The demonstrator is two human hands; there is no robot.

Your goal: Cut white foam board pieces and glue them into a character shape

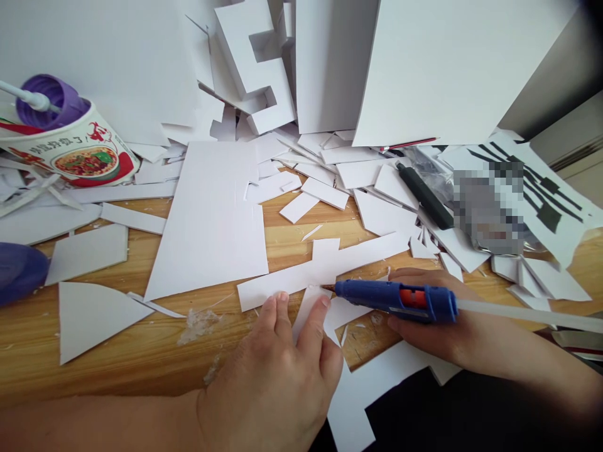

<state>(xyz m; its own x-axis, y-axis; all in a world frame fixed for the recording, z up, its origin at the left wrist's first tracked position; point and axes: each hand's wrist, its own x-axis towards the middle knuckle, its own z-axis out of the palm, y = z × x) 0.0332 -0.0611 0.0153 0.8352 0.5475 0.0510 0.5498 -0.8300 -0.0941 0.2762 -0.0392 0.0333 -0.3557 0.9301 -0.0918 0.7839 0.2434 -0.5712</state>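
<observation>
My right hand (438, 326) is closed around a blue hot glue gun (391, 298), with a long translucent glue stick (527, 314) sticking out of its back. The gun's metal nozzle points left and meets, or nearly meets, the top end of a narrow white foam board strip (308, 307). My left hand (282, 370) holds this strip down with the index finger, while other fingertips press by the lower edge of a long white foam board piece (325, 267) with a short tab. Below lies a larger cut-out white foam board piece (377, 376), partly hidden by my left hand.
A paper noodle cup (85, 154) holding a purple ring stands at the left. White foam board scraps (325, 191) crowd the table (155, 351). A dark cylindrical tool (426, 194) and a pencil (409, 144) lie right; a white box-like shape (257, 63) and tall boards (452, 69) stand behind.
</observation>
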